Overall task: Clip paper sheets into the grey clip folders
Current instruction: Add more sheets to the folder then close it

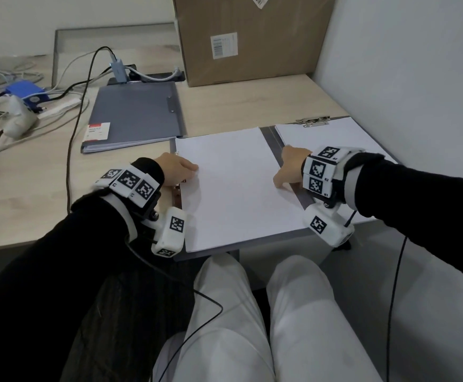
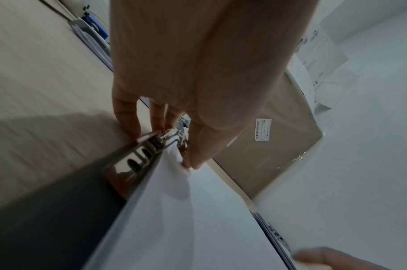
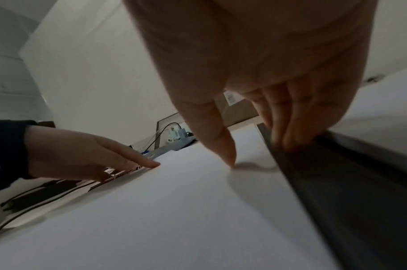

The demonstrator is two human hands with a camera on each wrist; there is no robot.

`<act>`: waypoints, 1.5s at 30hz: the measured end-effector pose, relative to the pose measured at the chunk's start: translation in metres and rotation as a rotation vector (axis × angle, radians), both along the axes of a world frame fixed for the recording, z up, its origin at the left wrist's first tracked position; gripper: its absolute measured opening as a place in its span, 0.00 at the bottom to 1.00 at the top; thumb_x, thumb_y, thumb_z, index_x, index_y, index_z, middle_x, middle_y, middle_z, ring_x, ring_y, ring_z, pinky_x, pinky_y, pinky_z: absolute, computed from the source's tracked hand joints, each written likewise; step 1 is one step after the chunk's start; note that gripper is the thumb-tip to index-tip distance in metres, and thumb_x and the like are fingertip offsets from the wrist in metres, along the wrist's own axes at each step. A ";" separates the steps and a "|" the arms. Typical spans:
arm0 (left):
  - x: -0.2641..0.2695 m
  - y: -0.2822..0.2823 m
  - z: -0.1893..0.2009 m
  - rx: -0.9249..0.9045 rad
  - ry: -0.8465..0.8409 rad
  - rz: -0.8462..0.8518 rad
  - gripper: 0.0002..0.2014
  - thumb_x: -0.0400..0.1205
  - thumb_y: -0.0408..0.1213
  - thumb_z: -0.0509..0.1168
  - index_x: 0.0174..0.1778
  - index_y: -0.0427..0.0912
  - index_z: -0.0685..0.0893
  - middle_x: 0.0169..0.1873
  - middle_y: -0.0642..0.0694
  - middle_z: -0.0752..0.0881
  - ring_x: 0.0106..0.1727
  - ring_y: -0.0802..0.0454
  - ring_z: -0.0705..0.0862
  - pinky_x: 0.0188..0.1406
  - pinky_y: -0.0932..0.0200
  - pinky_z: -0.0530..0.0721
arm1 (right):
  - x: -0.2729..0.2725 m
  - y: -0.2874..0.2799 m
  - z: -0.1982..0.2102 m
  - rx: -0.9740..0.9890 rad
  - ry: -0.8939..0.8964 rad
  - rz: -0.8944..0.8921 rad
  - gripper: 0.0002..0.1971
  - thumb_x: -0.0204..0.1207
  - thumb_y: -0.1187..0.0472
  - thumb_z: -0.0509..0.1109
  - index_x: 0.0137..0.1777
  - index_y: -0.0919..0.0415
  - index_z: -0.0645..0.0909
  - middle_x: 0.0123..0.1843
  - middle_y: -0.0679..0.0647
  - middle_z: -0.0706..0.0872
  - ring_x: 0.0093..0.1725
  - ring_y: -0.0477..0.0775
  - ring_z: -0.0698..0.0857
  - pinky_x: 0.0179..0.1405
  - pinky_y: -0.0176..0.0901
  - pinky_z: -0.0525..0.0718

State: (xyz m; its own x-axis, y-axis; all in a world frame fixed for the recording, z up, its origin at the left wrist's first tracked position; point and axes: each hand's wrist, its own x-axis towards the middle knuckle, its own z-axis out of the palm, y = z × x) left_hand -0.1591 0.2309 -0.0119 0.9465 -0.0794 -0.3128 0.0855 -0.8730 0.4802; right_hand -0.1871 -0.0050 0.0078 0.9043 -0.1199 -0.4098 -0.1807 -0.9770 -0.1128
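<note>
White paper stack (image 1: 238,186) lies in the open grey clip folder (image 1: 272,137) at the worktop (image 1: 31,202) edge. Left hand (image 1: 175,168) rests, fingers extended, across the metal clip (image 2: 147,148). Right hand (image 1: 289,168) presses the stack's spine-side edge, fingers extended.

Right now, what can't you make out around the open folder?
1. Side clip: clamping the paper stack or not; left hand covers it in head view, left wrist view blurred.
2. Right hand fingers: under the sheets' edge or not; right wrist view dark.
3. Label on the closed folder: text too small, head view.
4. Cardboard box: top cut off, head view.
</note>
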 end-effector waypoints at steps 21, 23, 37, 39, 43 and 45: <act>-0.001 0.044 0.012 -0.669 -0.027 0.123 0.06 0.81 0.40 0.66 0.39 0.48 0.86 0.35 0.56 0.91 0.42 0.63 0.87 0.50 0.62 0.74 | 0.009 -0.002 -0.010 -0.061 0.041 0.299 0.29 0.79 0.56 0.63 0.76 0.70 0.66 0.78 0.64 0.69 0.77 0.65 0.69 0.76 0.59 0.68; -0.004 0.051 0.013 -0.575 0.093 0.025 0.05 0.79 0.38 0.67 0.48 0.49 0.87 0.47 0.56 0.89 0.53 0.60 0.85 0.60 0.59 0.73 | 0.010 -0.003 -0.010 -0.059 0.036 0.307 0.29 0.79 0.56 0.63 0.76 0.70 0.66 0.78 0.65 0.69 0.77 0.65 0.69 0.76 0.60 0.68; -0.032 0.032 0.003 -0.071 -0.032 -0.229 0.23 0.75 0.32 0.72 0.61 0.46 0.70 0.58 0.49 0.70 0.59 0.54 0.71 0.51 0.66 0.69 | 0.016 -0.010 -0.011 -0.021 0.038 0.324 0.34 0.80 0.54 0.65 0.83 0.58 0.56 0.85 0.53 0.59 0.83 0.54 0.61 0.81 0.47 0.62; -0.034 0.033 0.005 -0.075 -0.035 -0.226 0.25 0.75 0.31 0.72 0.67 0.43 0.71 0.59 0.49 0.70 0.60 0.54 0.70 0.54 0.68 0.65 | 0.016 -0.010 -0.011 -0.013 0.039 0.325 0.35 0.79 0.53 0.65 0.83 0.58 0.56 0.85 0.52 0.58 0.83 0.53 0.60 0.81 0.45 0.60; -0.032 0.035 0.003 0.006 -0.012 -0.227 0.35 0.75 0.36 0.72 0.76 0.39 0.64 0.70 0.45 0.68 0.70 0.49 0.71 0.64 0.64 0.64 | 0.016 -0.011 -0.011 -0.001 0.040 0.323 0.35 0.79 0.52 0.66 0.83 0.58 0.57 0.85 0.52 0.59 0.83 0.53 0.60 0.81 0.45 0.59; -0.030 0.035 0.002 0.046 -0.008 -0.233 0.37 0.75 0.39 0.72 0.77 0.39 0.63 0.75 0.43 0.65 0.70 0.49 0.72 0.66 0.62 0.65 | 0.015 -0.012 -0.012 0.012 0.044 0.311 0.35 0.78 0.52 0.66 0.83 0.57 0.57 0.85 0.52 0.59 0.83 0.53 0.61 0.81 0.45 0.60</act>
